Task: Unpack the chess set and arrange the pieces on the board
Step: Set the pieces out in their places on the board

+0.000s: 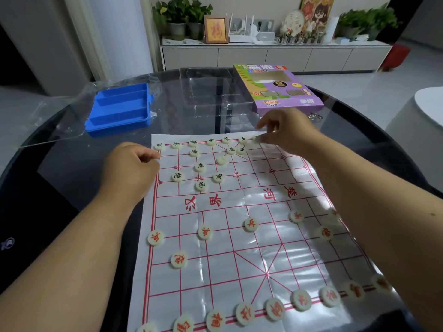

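- A black-marked piece (256, 139) is being pinched by the right hand (285, 130) at the far row of the board (239, 236), right of centre.
- The left hand (134, 168) is being rested at the board's far-left edge, fingers curled; whether anything is being held cannot be told.
- The thin, creased sheet is likely being put at risk of shifting under the forearms, which would scatter placed pieces.
- The loose black pieces (200, 167) could be getting knocked by a sleeve or wrist.
- Counted: seven black pieces on the far row, eight loose behind it, about sixteen red pieces (250, 224).
- One blue tray (119, 109), one clear insert (211, 92) and one purple box (278, 87) are lying on the bench (72, 164).
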